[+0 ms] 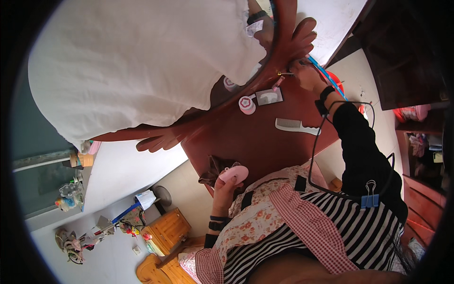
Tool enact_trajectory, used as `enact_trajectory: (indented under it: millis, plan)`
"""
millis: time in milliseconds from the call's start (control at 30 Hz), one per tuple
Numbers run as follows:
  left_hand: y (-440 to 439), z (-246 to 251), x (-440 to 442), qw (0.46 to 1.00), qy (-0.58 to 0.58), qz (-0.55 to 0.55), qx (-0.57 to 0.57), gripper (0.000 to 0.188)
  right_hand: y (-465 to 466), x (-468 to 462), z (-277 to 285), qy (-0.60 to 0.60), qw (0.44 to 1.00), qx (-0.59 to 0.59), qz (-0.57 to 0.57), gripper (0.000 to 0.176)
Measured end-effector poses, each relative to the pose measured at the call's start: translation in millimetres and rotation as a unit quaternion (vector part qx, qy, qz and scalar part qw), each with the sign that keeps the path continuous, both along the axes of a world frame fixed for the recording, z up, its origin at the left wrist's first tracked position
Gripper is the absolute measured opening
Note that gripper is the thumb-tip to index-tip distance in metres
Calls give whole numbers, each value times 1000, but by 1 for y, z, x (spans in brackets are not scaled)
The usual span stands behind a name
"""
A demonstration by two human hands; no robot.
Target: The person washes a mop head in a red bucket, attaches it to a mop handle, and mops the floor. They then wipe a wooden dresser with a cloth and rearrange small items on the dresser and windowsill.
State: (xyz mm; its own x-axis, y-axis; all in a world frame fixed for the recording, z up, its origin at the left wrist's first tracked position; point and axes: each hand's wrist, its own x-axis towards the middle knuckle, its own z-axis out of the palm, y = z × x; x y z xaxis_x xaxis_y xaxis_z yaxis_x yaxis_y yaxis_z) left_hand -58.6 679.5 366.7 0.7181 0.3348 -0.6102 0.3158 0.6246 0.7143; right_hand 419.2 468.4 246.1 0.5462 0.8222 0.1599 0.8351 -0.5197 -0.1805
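A pink, round, flat object (238, 174) is gripped in my left hand (227, 184), low over the near left edge of the dark red table (248, 142). Beside that hand lies a crumpled brown cloth or bag (214, 170). Reaching to the far right of the table, my right hand (308, 76) has its fingers bent beside a small metal piece (285, 74); whether it holds anything is unclear. Between the hands are a white comb (291, 125), a pink and white round container (247, 105), a flat grey-and-white packet (269, 96) and a small pink item (278, 83).
A carved reddish wooden mirror frame (220, 113) stands at the table's back, with white cloth (142, 64) over much of it. A blue patterned strip (326, 76) and a red basin (335, 81) are by my right wrist. A black cable (314, 156) loops near my right arm.
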Motion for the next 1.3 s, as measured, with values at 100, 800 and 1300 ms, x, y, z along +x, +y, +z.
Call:
enact_trajectory:
  millis: [100, 800, 1300]
  plan:
    - [-2, -5, 0, 1000, 2, 10, -5, 43, 1, -25, 4, 69, 997, -27, -33, 34]
    - [-1, -4, 15, 998, 42, -30, 43, 38, 36, -48, -39, 73, 993, -94, -13, 22]
    - [-1, -14, 0, 998, 53, 8, 34, 37, 87, -91, -26, 201, 968, -100, -108, 44]
